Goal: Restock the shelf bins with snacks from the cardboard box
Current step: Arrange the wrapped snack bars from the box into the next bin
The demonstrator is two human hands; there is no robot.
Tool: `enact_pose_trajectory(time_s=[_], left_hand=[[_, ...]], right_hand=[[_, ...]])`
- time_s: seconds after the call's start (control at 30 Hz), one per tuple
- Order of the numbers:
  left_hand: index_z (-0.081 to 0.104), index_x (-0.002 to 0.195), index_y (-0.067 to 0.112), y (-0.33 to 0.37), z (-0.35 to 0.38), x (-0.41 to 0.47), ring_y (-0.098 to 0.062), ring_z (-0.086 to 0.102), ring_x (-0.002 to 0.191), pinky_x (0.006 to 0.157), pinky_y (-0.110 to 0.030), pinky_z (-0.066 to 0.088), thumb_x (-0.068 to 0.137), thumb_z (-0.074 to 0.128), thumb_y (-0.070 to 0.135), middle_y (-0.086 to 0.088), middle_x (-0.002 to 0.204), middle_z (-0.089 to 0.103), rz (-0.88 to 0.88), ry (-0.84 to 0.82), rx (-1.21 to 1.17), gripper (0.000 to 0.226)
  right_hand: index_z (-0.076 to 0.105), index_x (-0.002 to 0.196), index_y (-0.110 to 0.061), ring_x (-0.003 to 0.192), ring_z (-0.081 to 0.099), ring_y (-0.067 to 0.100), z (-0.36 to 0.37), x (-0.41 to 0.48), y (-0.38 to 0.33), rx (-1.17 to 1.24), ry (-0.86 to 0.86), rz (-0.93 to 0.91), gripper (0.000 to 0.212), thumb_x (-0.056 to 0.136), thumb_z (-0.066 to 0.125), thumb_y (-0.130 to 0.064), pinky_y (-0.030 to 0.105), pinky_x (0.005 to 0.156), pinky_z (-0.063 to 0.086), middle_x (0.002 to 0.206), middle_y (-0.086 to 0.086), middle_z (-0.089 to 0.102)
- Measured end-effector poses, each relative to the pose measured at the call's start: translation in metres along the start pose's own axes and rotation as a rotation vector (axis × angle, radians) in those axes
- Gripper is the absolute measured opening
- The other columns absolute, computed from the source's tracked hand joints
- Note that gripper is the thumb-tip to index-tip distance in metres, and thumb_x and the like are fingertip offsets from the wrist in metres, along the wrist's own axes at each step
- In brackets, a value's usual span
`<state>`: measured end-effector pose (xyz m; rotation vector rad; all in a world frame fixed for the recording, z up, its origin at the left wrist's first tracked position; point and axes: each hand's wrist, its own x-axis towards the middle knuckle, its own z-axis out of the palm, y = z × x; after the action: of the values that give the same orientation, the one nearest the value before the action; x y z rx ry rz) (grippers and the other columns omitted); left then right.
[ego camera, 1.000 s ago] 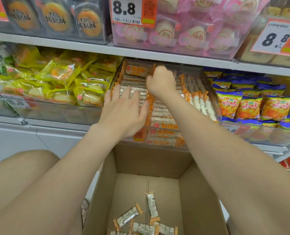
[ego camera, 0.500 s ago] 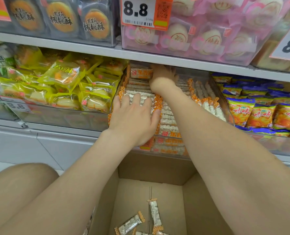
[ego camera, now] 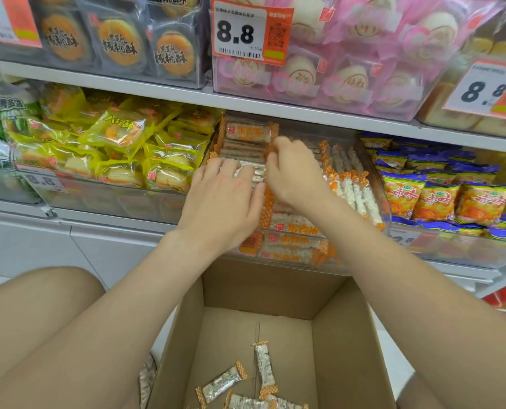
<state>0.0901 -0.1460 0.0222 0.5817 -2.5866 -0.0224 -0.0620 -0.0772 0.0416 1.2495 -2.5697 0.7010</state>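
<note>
A white metal store shelf (ego camera: 275, 109) ran across the upper half of the frame, its clear bins packed with wrapped snacks. At bottom centre stood an open brown cardboard box (ego camera: 343, 349), nearly empty. In the clear plastic shelf bin (ego camera: 377, 187) at centre frame, puffed-rice bars in clear wrappers with orange-checked ends (ego camera: 361, 199) lay stacked in rows.

The person's left hand (ego camera: 219, 208) lay flat on the stack, fingers straight and pressing the bars down. Just beside it, the right hand (ego camera: 294, 172) reached further back, thumb and curled fingers closed on the orange end of a bar. The step appeared to be tidying and seating bars already in the bin. A few loose bars (ego camera: 263, 366) lay on the box floor, so the next move would likely call for reaching down to gather them.

An orange-and-white price tag (ego camera: 247, 33) at top centre read "8.8" above a barcode and QR code, and another tag (ego camera: 488, 90) at upper right showed the same figure. Round biscuits in grey packs (ego camera: 119, 42) at upper left bore the characters "核桃酥". The red lettering on the bars was too blurred to read.
</note>
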Motion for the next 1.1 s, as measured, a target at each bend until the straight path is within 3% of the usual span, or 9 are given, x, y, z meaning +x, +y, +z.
enact_pose_trajectory(time_s=[0.13,0.23,0.33,0.43,0.53,0.7,0.9,1.0,1.1], left_hand=[[0.057,0.09,0.021,0.013,-0.017,-0.031,-0.026,0.055,0.082,0.069,-0.043,0.044,0.096,0.05,0.035,0.003,0.082,0.057,0.042,0.19,-0.205,0.017],[0.053,0.078,0.028,0.03,-0.013,-0.071,-0.026,0.061,0.07,0.06,-0.039,0.05,0.084,0.046,0.045,0.007,0.067,0.058,0.0,-0.178,-0.333,0.019],[0.051,0.078,0.031,0.044,0.018,-0.11,-0.026,0.063,0.078,0.06,-0.035,0.046,0.089,0.049,0.038,0.008,0.077,0.056,0.134,-0.782,-0.161,0.014],[0.062,0.098,0.027,0.049,0.066,-0.14,-0.027,0.063,0.086,0.068,-0.035,0.051,0.098,0.051,0.024,0.001,0.091,0.057,0.236,-1.119,-0.012,0.012],[0.065,0.118,0.023,0.041,0.12,-0.157,-0.03,0.064,0.099,0.08,-0.039,0.055,0.1,0.052,0.019,-0.005,0.11,0.058,0.193,-1.227,0.012,0.022],[0.067,0.123,0.017,0.024,0.195,-0.188,-0.031,0.065,0.106,0.092,-0.045,0.058,0.101,0.055,0.017,-0.009,0.12,0.065,0.047,-1.347,-0.041,0.025],[0.053,0.149,0.014,0.023,0.26,-0.232,-0.028,0.062,0.108,0.08,-0.036,0.05,0.104,0.044,0.008,-0.013,0.146,0.057,0.03,-1.673,-0.056,0.046],[0.03,0.164,0.021,0.023,0.278,-0.258,-0.032,0.05,0.138,0.099,-0.036,0.05,0.102,0.041,0.002,-0.009,0.169,0.032,-0.047,-1.755,-0.071,0.066],[0.022,0.165,0.017,0.014,0.288,-0.278,-0.031,0.045,0.145,0.111,-0.042,0.048,0.098,0.048,-0.003,-0.007,0.168,0.034,-0.146,-1.791,-0.104,0.075]], right_hand=[[0.071,0.11,-0.018,0.099,0.063,0.023,-0.035,-0.093,0.001,0.122,0.135,-0.201,0.032,0.088,0.047,-0.021,0.04,0.09,0.049,0.103,0.002,0.069],[0.071,0.086,-0.024,0.076,0.064,0.017,-0.044,-0.162,0.007,0.231,-0.073,-0.13,0.023,0.081,0.049,-0.023,0.034,0.07,0.051,0.078,-0.008,0.069],[0.069,0.087,-0.027,0.084,0.068,0.024,-0.013,-0.212,0.029,0.036,-0.549,-0.061,0.025,0.081,0.044,-0.029,0.038,0.073,0.058,0.086,-0.002,0.073],[0.071,0.106,-0.02,0.101,0.067,0.03,0.029,-0.235,0.057,-0.127,-0.957,-0.021,0.024,0.092,0.053,-0.024,0.044,0.084,0.06,0.107,0.008,0.069],[0.076,0.105,-0.009,0.094,0.07,0.031,0.067,-0.228,0.081,-0.176,-1.085,0.019,0.026,0.087,0.062,-0.023,0.044,0.082,0.063,0.104,0.011,0.074],[0.078,0.103,-0.011,0.092,0.069,0.024,0.14,-0.237,0.11,0.009,-1.18,0.159,0.019,0.085,0.077,-0.017,0.033,0.079,0.059,0.095,0.002,0.075],[0.069,0.129,-0.014,0.118,0.063,0.024,0.21,-0.301,0.138,0.044,-1.517,0.313,0.036,0.094,0.073,-0.023,0.038,0.101,0.055,0.134,0.003,0.065],[0.057,0.146,-0.013,0.13,0.056,0.028,0.222,-0.323,0.141,0.046,-1.63,0.339,0.053,0.098,0.07,-0.031,0.038,0.105,0.049,0.147,0.005,0.055],[0.049,0.152,-0.021,0.135,0.05,0.026,0.229,-0.334,0.149,0.067,-1.687,0.391,0.064,0.094,0.076,-0.028,0.035,0.106,0.047,0.154,0.003,0.047]])
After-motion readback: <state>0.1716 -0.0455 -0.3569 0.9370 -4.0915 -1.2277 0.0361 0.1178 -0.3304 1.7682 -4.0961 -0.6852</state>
